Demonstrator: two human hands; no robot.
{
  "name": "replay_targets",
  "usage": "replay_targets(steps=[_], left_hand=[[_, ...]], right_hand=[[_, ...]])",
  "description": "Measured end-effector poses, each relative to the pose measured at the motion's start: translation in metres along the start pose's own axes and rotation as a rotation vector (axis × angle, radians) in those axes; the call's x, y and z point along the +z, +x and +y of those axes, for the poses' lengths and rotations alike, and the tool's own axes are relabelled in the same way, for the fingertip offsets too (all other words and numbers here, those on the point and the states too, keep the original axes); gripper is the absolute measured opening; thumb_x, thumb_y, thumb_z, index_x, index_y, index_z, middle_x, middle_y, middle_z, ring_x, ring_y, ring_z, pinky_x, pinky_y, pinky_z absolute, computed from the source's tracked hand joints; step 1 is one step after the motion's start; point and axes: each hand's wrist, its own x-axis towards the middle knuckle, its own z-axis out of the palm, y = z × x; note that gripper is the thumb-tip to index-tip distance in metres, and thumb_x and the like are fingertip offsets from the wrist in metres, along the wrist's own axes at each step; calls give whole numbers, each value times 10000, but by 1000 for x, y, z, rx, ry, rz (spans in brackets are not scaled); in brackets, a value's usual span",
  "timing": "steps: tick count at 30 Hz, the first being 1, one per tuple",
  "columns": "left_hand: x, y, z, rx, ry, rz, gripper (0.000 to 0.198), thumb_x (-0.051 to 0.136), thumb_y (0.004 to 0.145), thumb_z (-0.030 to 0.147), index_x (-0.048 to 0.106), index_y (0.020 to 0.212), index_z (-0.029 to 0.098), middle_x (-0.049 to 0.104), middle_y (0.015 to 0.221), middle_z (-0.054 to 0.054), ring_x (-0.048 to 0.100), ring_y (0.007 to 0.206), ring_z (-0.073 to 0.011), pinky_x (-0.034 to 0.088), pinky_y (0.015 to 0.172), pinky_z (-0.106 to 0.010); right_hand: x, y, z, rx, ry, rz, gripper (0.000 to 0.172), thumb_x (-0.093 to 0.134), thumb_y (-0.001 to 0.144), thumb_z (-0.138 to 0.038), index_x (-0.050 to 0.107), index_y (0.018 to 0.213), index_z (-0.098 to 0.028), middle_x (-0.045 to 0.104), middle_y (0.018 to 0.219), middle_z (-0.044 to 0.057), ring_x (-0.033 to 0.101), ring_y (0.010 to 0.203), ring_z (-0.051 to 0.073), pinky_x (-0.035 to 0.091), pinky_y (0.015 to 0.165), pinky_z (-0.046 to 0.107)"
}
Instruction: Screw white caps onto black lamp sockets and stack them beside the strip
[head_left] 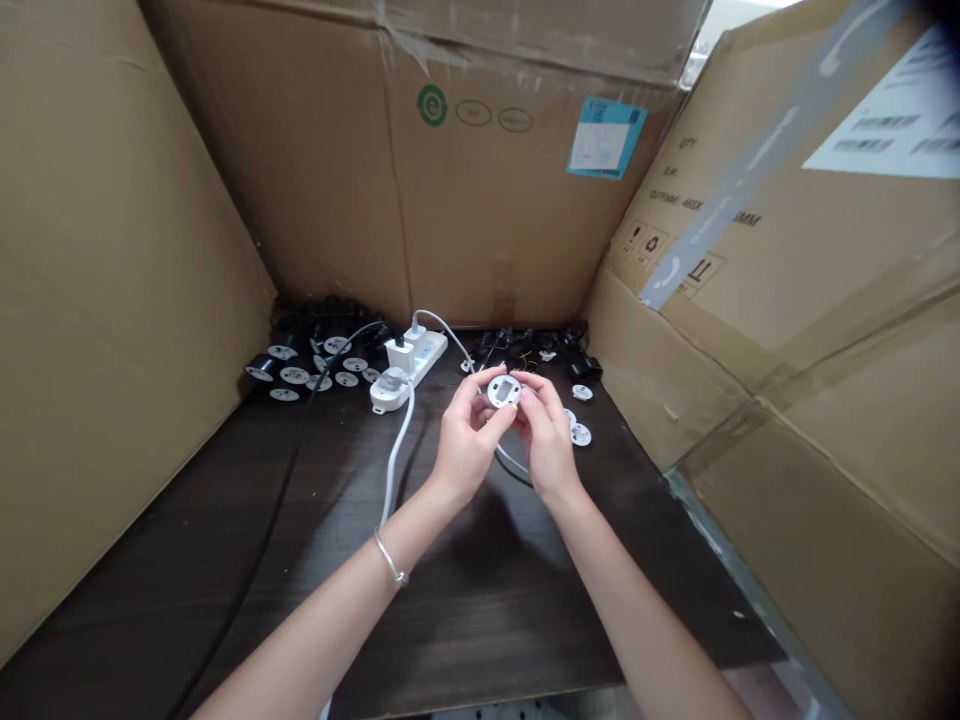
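Observation:
Between my two hands is a small round white disc (pixel 504 391) with dark slots and a grey rectangle in its middle, its face turned up toward me. My left hand (pixel 469 435) grips its left side, thumb along the lower edge. On the right edge, the thumb and fingers of my right hand (pixel 547 430) close on the same disc. Both hands hover above the dark table (pixel 480 620). Just past my right hand lie loose white discs (pixel 580 434), partly hidden by it. Whether anything is attached behind the held disc I cannot see.
Left of centre, a white power strip (pixel 382 397) carries plugs and cables; a black cable (pixel 289 470) runs toward me. Several black cylinders with white round ends (pixel 295 375) are heaped at back left. Black parts (pixel 585 367) and thin wires lie at back right. Cardboard boxes (pixel 480 220) enclose three sides.

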Motion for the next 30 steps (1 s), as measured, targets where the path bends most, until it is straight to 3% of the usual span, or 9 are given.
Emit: replay_targets(steps=[3, 6, 9, 12, 19, 24, 30], left_hand=[[-5, 1, 3, 64, 131, -20, 414, 566, 774, 191, 516, 1184, 215, 520, 1170, -85, 549, 962, -175, 476, 801, -294], [-12, 5, 9, 107, 201, -96, 461, 571, 764, 162, 468, 1211, 208, 546, 1137, -82, 542, 1008, -187, 467, 831, -307], [-16, 9, 13, 115, 210, -148, 384, 587, 742, 142, 493, 1114, 168, 565, 1127, -90, 542, 1033, -194, 456, 863, -310], [-17, 11, 13, 97, 184, -166, 310, 556, 764, 153, 549, 1074, 161, 527, 1214, -95, 543, 1030, -187, 451, 877, -305], [-9, 9, 1, 60, 80, 18, 273, 599, 739, 172, 602, 1011, 148, 570, 1066, -86, 561, 924, -140, 466, 841, -264], [-7, 7, -4, 58, 177, -10, 291, 539, 784, 175, 615, 1065, 174, 565, 1099, -80, 544, 977, -156, 460, 851, -275], [-6, 1, -12, 56, 319, 27, 263, 520, 779, 133, 619, 1019, 175, 594, 1007, -69, 578, 882, -156, 483, 767, -267]], right_hand=[[-1, -1, -6, -23, -30, 0, 164, 570, 753, -265, 540, 894, -186, 610, 966, 36, 592, 919, 160, 512, 794, 299], [-3, -1, -11, -41, -53, -14, 235, 592, 737, -264, 555, 960, -199, 600, 995, 41, 583, 934, 158, 520, 762, 281], [-6, 2, -13, -39, -69, -59, 305, 601, 732, -270, 588, 1027, -193, 579, 1087, 64, 583, 928, 161, 519, 763, 293], [-9, 5, -12, -45, -59, -43, 300, 643, 683, -240, 604, 973, -170, 594, 1056, 69, 592, 887, 156, 497, 822, 325], [-7, 7, -7, -42, -13, 47, 329, 679, 592, -170, 493, 864, -173, 532, 1205, 96, 604, 938, 163, 482, 873, 344], [-6, 7, -1, -41, -77, 22, 440, 634, 644, -181, 526, 1071, -185, 526, 1230, 91, 525, 1118, 189, 448, 953, 349], [-10, 5, 7, -7, -231, 23, 420, 597, 667, -142, 591, 1087, -153, 598, 1137, 76, 595, 992, 192, 469, 923, 350]])
